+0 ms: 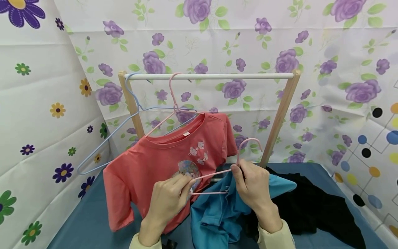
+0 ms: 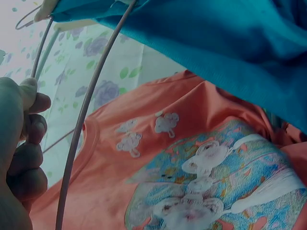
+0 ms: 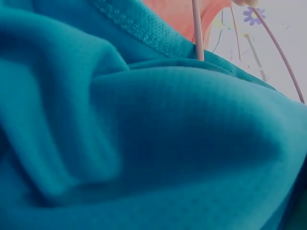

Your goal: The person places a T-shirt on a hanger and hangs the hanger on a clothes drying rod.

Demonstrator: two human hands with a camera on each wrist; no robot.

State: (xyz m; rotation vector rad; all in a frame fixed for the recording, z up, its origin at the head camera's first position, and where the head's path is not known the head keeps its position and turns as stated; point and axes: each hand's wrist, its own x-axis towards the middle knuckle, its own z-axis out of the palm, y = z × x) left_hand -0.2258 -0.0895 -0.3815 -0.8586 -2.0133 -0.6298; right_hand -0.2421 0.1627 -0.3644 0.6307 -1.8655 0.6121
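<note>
My left hand (image 1: 169,195) pinches the left end of a pink clothes hanger (image 1: 214,174). Higher up, near the base of its hook, my right hand (image 1: 253,183) grips the hanger together with the cloth of a blue shirt (image 1: 214,218). One side of the hanger is inside the shirt, and a blue sleeve points out to the right. Behind my left hand a coral T-shirt (image 1: 161,155) with a printed front hangs on another pink hanger (image 1: 172,90). In the right wrist view blue cloth (image 3: 192,124) fills most of the picture and hides my right hand.
A white rail (image 1: 236,76) on wooden posts (image 1: 281,117) carries the coral T-shirt's hanger and a bare blue hanger (image 1: 109,138) at its left end. Black clothing (image 1: 323,204) lies on the blue table cover (image 1: 84,221) at the right. Flowered sheets (image 1: 211,41) enclose the space.
</note>
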